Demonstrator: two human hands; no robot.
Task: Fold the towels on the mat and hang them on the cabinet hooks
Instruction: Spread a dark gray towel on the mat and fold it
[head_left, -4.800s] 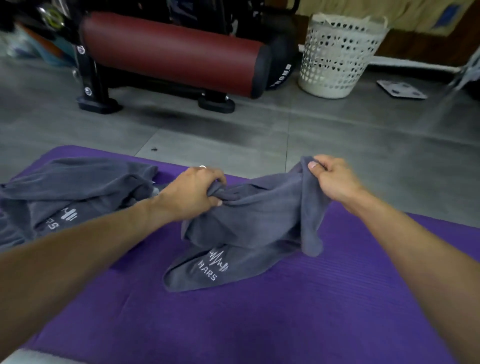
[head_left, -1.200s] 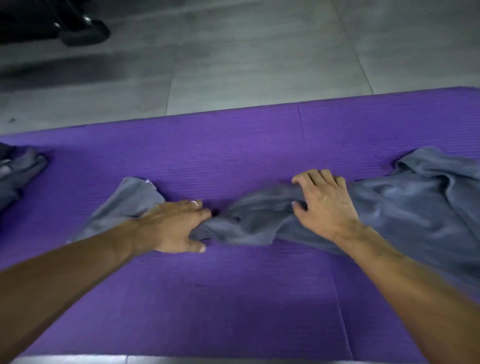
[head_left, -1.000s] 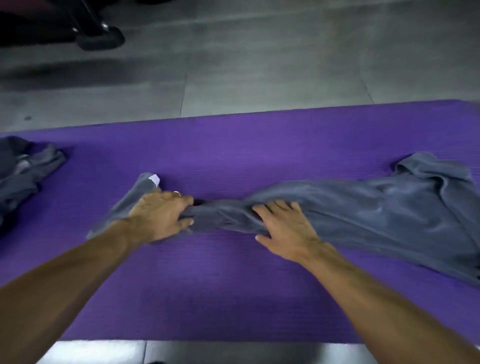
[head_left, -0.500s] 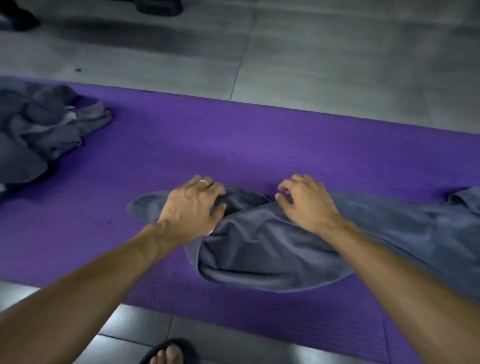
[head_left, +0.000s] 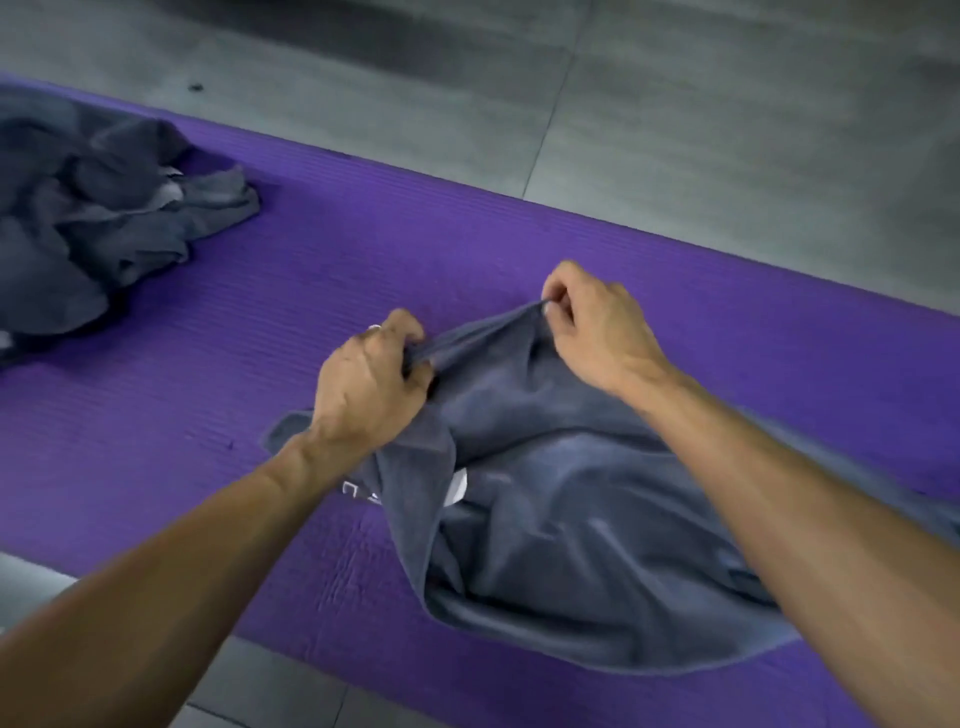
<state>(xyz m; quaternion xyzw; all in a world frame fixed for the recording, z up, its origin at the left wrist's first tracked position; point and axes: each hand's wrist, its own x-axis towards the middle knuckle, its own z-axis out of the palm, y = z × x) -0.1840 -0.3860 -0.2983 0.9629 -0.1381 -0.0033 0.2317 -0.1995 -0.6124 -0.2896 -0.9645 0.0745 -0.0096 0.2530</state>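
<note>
A grey towel (head_left: 561, 519) lies bunched on the purple mat (head_left: 363, 249), spreading toward the lower right under my right forearm. My left hand (head_left: 363, 389) grips a gathered part of its far edge. My right hand (head_left: 592, 327) pinches the same edge a little further right and lifts it off the mat. A white tag and part of a printed logo show below my left wrist. A second grey towel (head_left: 93, 218) sits crumpled at the mat's left end, apart from both hands.
Grey floor tiles (head_left: 675, 130) run beyond the mat's far edge. More tile shows at the near left corner, in front of the mat.
Both hands went from resting on the towel to gripping its far edge and raising it. The view has shifted, and the crumpled towel at the left looks nearer.
</note>
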